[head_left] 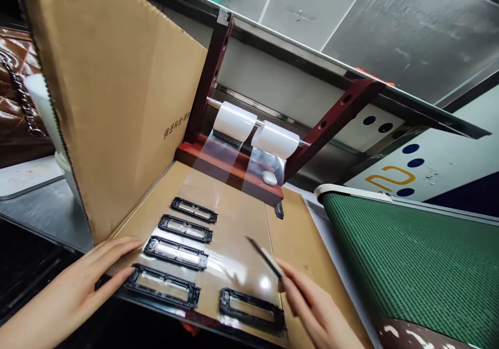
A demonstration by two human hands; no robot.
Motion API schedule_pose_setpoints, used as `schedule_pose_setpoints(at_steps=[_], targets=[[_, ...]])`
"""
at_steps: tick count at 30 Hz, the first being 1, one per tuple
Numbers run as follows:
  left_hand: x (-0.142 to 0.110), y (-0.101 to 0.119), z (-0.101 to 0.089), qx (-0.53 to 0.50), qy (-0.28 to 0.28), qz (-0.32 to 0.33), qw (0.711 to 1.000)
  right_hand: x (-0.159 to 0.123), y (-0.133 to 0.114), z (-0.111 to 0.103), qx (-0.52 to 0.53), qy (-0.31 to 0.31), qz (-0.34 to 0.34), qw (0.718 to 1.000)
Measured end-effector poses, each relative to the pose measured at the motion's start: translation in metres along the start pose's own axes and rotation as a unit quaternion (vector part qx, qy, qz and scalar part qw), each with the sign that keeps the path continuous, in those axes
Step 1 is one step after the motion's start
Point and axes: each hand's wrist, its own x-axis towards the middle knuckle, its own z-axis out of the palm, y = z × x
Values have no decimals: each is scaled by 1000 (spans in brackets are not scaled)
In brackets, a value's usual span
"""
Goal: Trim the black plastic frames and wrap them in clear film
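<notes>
My left hand [83, 279] lies at the left edge of the cardboard-covered worktop, fingers stretched out. Its thumb reaches the end of the nearest black plastic frame [163, 286] in the left column. Above that one, three more such frames lie in a row on clear film [230, 224]. Another black frame [252, 309] rests near the front edge, left of my right hand. Pinched in my right hand [307, 302] is a thin dark flat strip [265, 258] with a pale edge, tilted above the film; its exact kind is unclear.
Two film rolls [236, 120] hang on a bar in a dark red stand [230, 170] at the back. A tall cardboard panel [117, 89] stands on the left. A green conveyor belt [413, 255] runs along the right, and a metal shelf [312, 16] spans overhead.
</notes>
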Motion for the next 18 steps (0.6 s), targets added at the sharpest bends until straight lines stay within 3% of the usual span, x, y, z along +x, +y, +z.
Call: schedule_pose_setpoints(at_steps=[5, 10, 14, 18], targets=[[6, -1, -1, -31, -68, -2, 997, 38, -68, 40, 21, -140, -183, 973], [10, 8, -3, -72, -99, -33, 992, 72, -111, 72, -67, -119, -333, 933], [11, 13, -7, 21, -140, 107, 984, 85, -124, 83, -80, -83, -364, 924], [13, 22, -12, 206, -113, 305, 923, 89, -126, 87, -67, -67, -381, 920]])
